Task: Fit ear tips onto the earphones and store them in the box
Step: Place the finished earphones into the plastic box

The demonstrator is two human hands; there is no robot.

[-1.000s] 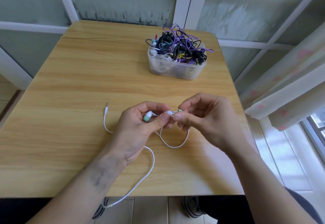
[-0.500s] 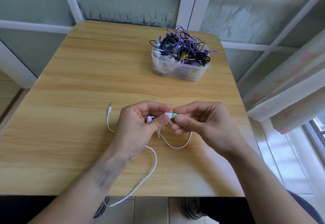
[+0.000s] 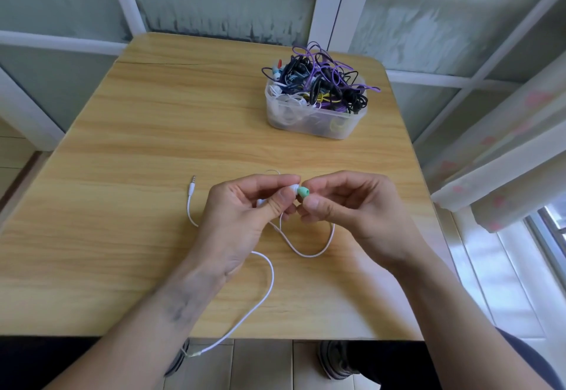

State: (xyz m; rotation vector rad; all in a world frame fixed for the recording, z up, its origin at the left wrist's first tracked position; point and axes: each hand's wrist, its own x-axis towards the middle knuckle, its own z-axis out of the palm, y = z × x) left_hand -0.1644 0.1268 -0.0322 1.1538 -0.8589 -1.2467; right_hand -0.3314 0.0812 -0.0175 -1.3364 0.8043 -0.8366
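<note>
On the wooden table, which carries the whole work area, a clear plastic box stands at the far right, well apart from the hands and heaped with tangled earphone cables in purple, black and white. It is placed out of the working zone yet probably within reach for the storing step. Nearer the front edge, the white earphone cable loops across the surface and hangs over the edge, with its jack plug lying free to the left; the slack keeps tension off the earbud. The left hand pinches the white earbud between thumb and forefinger, steadying it with the nozzle turned toward the other hand. The right hand has its fingers curled, thumb and forefinger closing at the green ear tip, which sits against the earbud's end. Whether the tip is fully seated cannot be told. Judged from this, fitting is under way and storing is not yet done.
</note>
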